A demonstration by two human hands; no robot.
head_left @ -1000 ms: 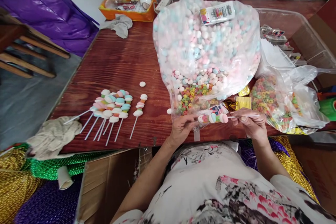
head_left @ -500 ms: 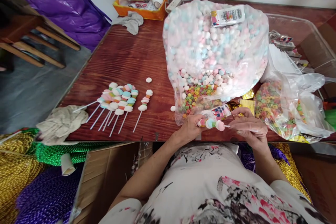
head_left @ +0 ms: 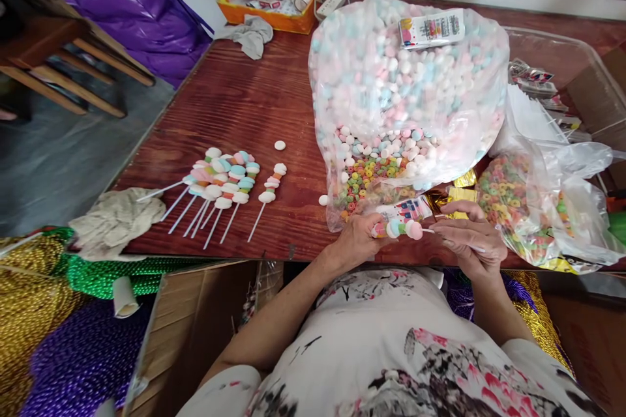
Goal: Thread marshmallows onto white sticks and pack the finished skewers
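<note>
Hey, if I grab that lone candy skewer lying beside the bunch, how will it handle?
The lone candy skewer should stay fairly stiff, since its white stick looks straight. It will probably feel heavier at the candy end, where all the pieces are bunched. Those rounded, uneven pieces might make it wobble if pushed.

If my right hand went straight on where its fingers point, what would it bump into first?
Probably the pink marshmallow at the end of the candy skewer, just left of your right hand in the picture, though depth is hard to judge.
</note>
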